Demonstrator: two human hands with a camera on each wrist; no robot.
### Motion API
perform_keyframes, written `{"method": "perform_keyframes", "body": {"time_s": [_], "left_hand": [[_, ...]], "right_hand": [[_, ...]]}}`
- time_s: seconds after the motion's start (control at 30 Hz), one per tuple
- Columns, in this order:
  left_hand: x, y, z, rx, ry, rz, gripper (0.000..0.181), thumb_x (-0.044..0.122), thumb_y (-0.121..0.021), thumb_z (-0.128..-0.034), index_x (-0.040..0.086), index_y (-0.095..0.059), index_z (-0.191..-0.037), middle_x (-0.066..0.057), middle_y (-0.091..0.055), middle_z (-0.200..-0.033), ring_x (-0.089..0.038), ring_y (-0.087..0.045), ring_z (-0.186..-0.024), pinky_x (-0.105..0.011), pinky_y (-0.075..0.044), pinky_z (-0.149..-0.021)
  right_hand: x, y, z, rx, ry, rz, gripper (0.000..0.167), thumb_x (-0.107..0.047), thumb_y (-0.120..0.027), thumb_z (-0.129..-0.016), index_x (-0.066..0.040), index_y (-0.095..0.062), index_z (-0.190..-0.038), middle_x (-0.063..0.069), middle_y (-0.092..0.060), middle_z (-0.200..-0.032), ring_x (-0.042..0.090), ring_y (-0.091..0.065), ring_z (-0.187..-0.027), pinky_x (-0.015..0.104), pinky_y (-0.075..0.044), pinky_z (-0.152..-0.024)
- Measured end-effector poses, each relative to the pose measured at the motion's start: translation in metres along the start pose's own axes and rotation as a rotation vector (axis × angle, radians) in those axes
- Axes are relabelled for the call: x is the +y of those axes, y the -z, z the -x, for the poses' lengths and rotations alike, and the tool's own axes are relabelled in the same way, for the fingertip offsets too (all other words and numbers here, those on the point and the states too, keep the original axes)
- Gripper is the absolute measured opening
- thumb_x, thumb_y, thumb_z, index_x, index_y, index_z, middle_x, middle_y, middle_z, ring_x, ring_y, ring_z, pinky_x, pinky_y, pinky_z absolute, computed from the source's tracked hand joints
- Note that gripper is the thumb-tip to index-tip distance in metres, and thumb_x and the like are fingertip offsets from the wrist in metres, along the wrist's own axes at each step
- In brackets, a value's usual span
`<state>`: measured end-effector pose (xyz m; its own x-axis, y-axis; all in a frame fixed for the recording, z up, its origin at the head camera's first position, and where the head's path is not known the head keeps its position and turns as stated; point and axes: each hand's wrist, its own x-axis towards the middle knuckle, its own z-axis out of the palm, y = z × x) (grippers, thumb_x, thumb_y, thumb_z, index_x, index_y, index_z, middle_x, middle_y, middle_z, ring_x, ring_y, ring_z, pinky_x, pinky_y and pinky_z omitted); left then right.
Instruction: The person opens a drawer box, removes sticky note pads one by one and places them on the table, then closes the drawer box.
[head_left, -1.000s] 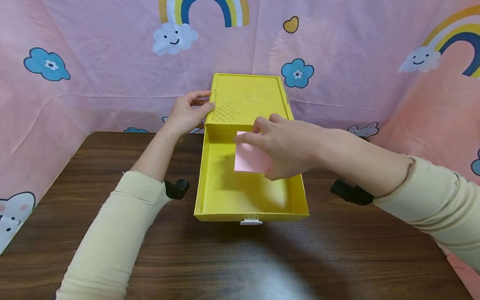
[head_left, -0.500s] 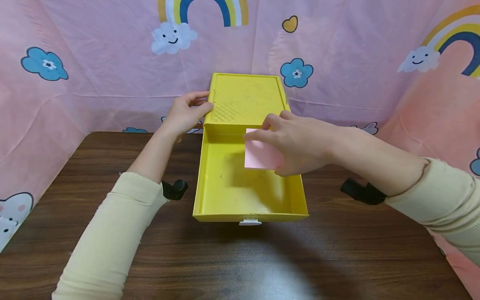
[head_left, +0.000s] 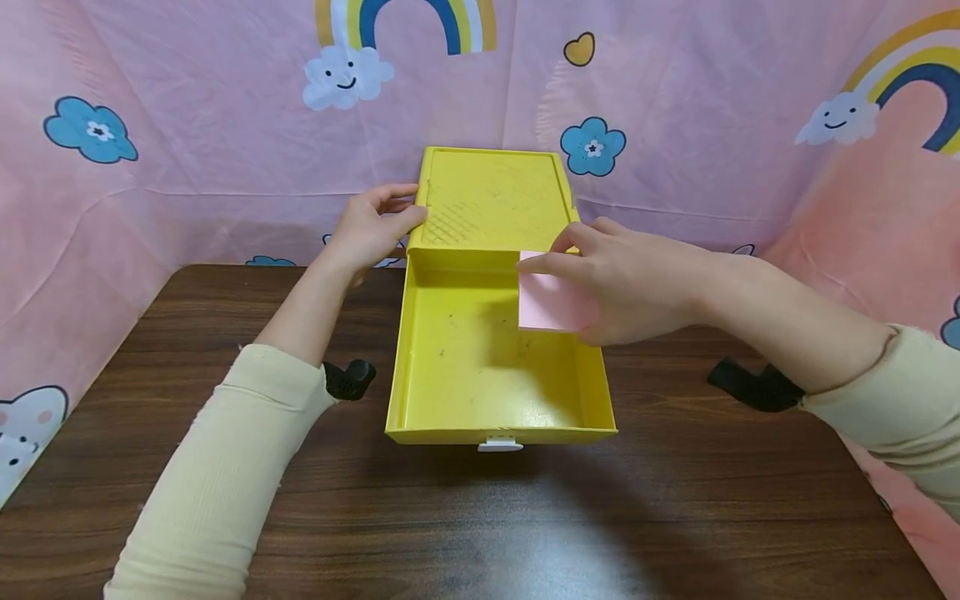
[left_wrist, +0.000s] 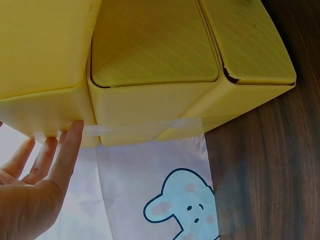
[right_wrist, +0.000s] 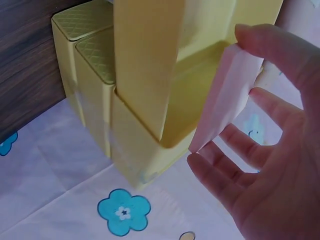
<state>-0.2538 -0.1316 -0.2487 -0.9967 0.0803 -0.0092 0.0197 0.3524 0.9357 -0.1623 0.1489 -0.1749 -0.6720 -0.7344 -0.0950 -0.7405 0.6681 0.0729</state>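
A yellow drawer (head_left: 487, 392) with a white handle (head_left: 500, 444) stands pulled out of a yellow drawer cabinet (head_left: 491, 196). Over the drawer's right side, my right hand (head_left: 626, 283) holds a pink sticky note pad (head_left: 555, 304) between thumb and fingertips. The right wrist view shows the pad (right_wrist: 225, 95) edge-on, a thick block of paper near the drawer's side wall (right_wrist: 145, 65). My left hand (head_left: 375, 229) touches the cabinet's left side near its top. From the left wrist, that hand's fingers (left_wrist: 65, 155) look fairly straight, fingertips against the yellow side.
More yellow drawer units (left_wrist: 155, 45) are stacked beneath, with a strip of clear tape (left_wrist: 145, 127) across their side. All stand on a dark wooden table (head_left: 300, 500). Behind hangs a pink patterned cloth (head_left: 225, 100).
My right hand has moved right with the sticky note pad, from above the drawer's middle to its right side. The left hand and the drawer have stayed in place.
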Motion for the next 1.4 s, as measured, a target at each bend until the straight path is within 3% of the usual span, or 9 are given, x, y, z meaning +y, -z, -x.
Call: {"method": "perform_keyframes", "body": {"time_s": [0.2,0.9,1.4], "left_hand": [[0.0,0.001,-0.001,-0.007,0.008,-0.007,0.051,0.031,-0.057,-0.0899,0.021,-0.043,-0.138,-0.006,-0.046,-0.134,-0.02,-0.055,-0.104,-0.026,-0.054,-0.072],[0.001,0.001,-0.001,-0.008,0.008,-0.035,0.052,0.031,-0.056,-0.0908,0.02,-0.042,-0.139,-0.006,-0.046,-0.136,-0.021,-0.055,-0.108,-0.028,-0.052,-0.076],[0.001,0.001,-0.001,-0.01,0.011,-0.015,0.051,0.03,-0.057,-0.0907,0.02,-0.042,-0.139,-0.007,-0.045,-0.136,-0.021,-0.054,-0.111,-0.035,-0.053,-0.082]], "right_hand": [[0.012,-0.003,0.007,0.058,0.001,-0.042,0.068,-0.033,-0.075,-0.071,-0.027,-0.047,-0.133,0.008,-0.05,-0.118,0.029,-0.046,-0.105,0.041,-0.048,-0.082],[0.039,-0.015,0.024,0.082,-0.05,-0.095,0.075,-0.02,-0.075,-0.069,-0.022,-0.042,-0.137,0.008,-0.043,-0.125,0.029,-0.037,-0.114,0.049,-0.04,-0.091],[0.056,-0.028,0.034,0.125,-0.039,-0.111,0.076,-0.016,-0.075,-0.068,-0.02,-0.041,-0.136,0.007,-0.044,-0.124,0.025,-0.038,-0.109,0.04,-0.038,-0.083]]}}
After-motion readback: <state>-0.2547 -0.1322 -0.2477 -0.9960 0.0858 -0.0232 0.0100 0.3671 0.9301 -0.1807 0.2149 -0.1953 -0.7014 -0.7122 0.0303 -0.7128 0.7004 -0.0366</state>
